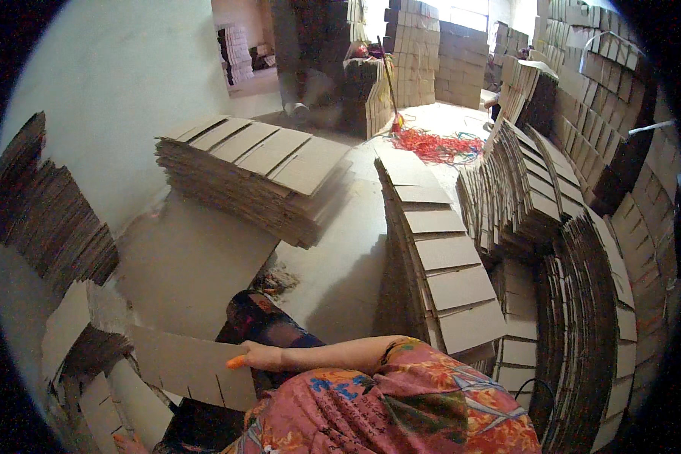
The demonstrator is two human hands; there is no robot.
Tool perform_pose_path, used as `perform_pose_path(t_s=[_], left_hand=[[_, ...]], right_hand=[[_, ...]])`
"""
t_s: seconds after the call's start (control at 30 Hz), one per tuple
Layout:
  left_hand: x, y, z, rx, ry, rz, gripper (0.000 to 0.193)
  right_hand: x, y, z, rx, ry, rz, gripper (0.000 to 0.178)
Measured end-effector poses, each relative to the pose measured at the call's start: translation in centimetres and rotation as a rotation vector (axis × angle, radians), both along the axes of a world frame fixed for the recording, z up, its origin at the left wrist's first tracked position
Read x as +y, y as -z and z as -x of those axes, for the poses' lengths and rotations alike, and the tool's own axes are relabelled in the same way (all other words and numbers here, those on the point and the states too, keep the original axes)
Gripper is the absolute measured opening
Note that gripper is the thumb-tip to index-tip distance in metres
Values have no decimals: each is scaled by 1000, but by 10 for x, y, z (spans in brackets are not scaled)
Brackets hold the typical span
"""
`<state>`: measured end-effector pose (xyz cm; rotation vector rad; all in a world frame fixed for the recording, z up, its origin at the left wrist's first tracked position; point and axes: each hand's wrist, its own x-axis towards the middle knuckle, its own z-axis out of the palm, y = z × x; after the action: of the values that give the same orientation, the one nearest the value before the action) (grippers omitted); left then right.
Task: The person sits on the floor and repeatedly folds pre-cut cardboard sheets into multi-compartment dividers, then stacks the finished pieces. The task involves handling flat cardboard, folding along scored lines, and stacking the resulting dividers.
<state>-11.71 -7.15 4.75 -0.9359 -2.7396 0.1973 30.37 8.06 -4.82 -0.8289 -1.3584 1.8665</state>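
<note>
My right hand [256,356] reaches across to the left and grips the right end of a slotted cardboard strip [181,362]. An orange covering shows on a finger of that hand, resting on the strip's face near a slit. At the lower left rim, only a small part of my left hand [131,444] shows, close to other cardboard pieces [102,408]; its fingers are mostly hidden. A dark surface [200,425] lies below the strip. Left of the strip stands a bundle of cardboard sheets [91,321].
A tall stack of slotted cardboard [257,151] stands ahead on the floor. Long cardboard rows [454,268] curve along my right, with more stacks [594,98] against the wall. Red strapping [435,144] lies tangled farther off. Another stack [49,204] leans at the left wall.
</note>
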Motion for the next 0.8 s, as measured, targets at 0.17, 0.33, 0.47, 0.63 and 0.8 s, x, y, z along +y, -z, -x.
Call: perform_pose_path(t_s=[0.17, 0.33, 0.47, 0.63, 0.8], left_hand=[[-2, 10, 3, 97, -38, 59, 44], [-7, 16, 14, 92, -52, 65, 43], [2, 3, -5, 142, -38, 93, 42], [-4, 19, 15, 212, -13, 88, 42], [-1, 29, 29, 201, -4, 69, 43]], right_hand=[[2, 8, 2, -110, 39, -52, 32], [-1, -22, -7, -40, -135, -118, 33], [5, -7, -6, -66, -81, -124, 33], [-10, -43, -14, 65, -103, -150, 33], [-8, -41, -14, -34, -110, -82, 33]])
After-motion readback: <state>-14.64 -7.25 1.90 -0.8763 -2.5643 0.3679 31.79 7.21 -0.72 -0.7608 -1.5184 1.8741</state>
